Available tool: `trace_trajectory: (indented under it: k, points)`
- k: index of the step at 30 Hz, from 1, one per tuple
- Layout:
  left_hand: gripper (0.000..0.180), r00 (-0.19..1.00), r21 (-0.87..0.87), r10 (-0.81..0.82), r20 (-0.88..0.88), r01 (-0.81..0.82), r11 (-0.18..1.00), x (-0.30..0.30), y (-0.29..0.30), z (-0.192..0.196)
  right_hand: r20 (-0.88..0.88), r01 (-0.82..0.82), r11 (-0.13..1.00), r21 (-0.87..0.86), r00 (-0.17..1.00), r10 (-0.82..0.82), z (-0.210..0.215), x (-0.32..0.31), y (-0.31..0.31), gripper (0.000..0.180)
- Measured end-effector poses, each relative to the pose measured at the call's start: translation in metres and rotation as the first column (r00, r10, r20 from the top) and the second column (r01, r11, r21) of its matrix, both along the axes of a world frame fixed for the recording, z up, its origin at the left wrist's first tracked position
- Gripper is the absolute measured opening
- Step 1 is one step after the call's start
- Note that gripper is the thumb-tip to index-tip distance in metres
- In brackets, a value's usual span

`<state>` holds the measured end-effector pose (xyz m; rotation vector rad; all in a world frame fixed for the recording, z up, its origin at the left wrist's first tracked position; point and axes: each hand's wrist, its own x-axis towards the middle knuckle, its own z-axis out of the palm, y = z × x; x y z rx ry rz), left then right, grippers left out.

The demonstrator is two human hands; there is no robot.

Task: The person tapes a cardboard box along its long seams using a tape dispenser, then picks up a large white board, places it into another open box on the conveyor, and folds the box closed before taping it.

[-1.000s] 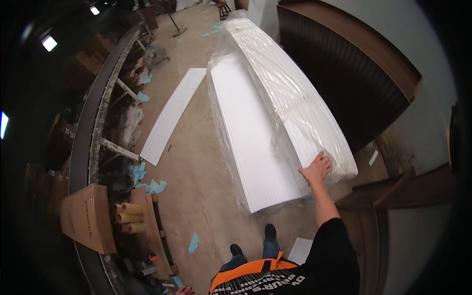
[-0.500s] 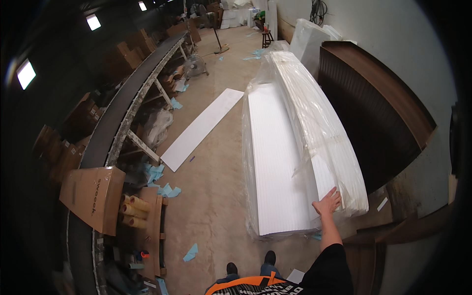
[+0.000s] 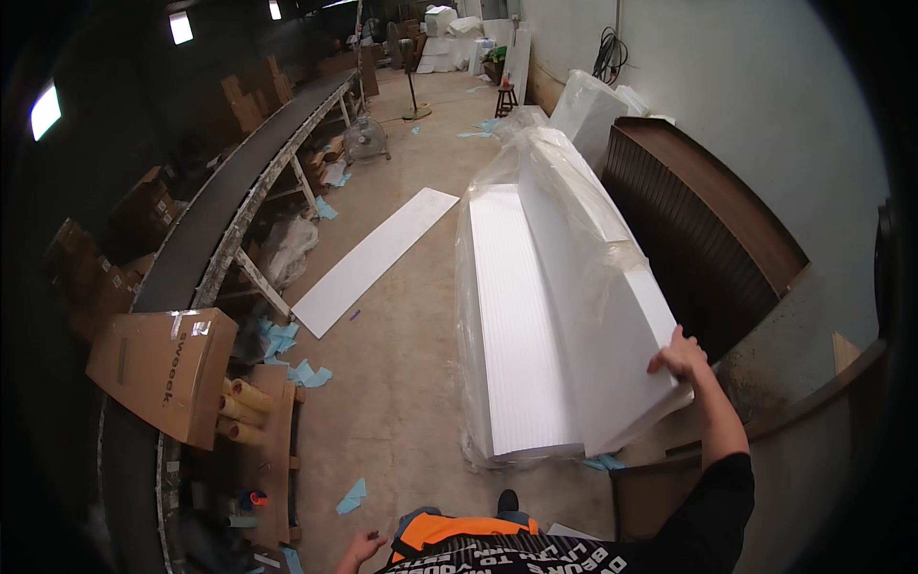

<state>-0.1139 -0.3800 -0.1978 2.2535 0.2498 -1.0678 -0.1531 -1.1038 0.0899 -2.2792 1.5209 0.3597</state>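
Observation:
My right hand is closed over the near upper corner of a white foam sheet, which stands on its long side with its broad face showing. Clear plastic wrap lies loosely over the sheet's far part. To its left is a lower stack of white foam sheets, its top finely ribbed, with plastic down its left side. Whether my right hand holds one sheet or several pressed together, I cannot tell. My left hand is low beside my body, fingers a little apart, with nothing seen in it.
A long white board lies on the floor left of the stack. A conveyor runs along the left, bearing a large cardboard box. Dark brown panels lean at the right wall. Blue scraps litter the floor.
My right hand went from spread on the foam to closed round its corner, moving right. The upper foam has shifted right, showing its broad face. My left hand has come into view.

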Motion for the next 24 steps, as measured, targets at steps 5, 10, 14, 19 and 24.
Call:
trace_trajectory:
  k: [5, 10, 14, 19, 24]
  points:
    - [0.069, 0.998, -0.371, -0.03, 0.058, 0.049, 0.927, 0.098, -0.099, -0.009, -0.071, 0.103, 0.995, 0.003, 0.992, -0.102, 0.003, -0.158, 0.131, 0.121]
    - [0.092, 0.871, -0.551, -0.236, -0.431, -0.047, 0.833, 0.122, -0.21, -0.045, 0.147, 0.238, 0.971, 0.016, 0.96, -0.238, 0.091, -0.26, 0.291, 0.113]
    - [0.1, 0.447, -0.271, -0.039, -0.894, -0.47, 0.84, 0.036, -0.246, -0.038, 0.211, 0.434, 0.877, 0.204, 0.856, -0.473, 0.181, -0.261, 0.394, 0.117]
    - [0.084, 0.452, -0.899, -0.811, -0.372, 0.044, 0.436, -0.065, -0.192, -0.037, 0.2, 0.532, 0.801, 0.273, 0.783, -0.589, 0.233, -0.274, 0.535, 0.118]
    - [0.084, 0.16, -0.693, -0.732, -0.663, 0.239, 0.68, -0.125, -0.133, 0.016, 0.08, 0.568, 0.791, 0.228, 0.798, -0.597, 0.23, -0.304, 0.67, 0.11]
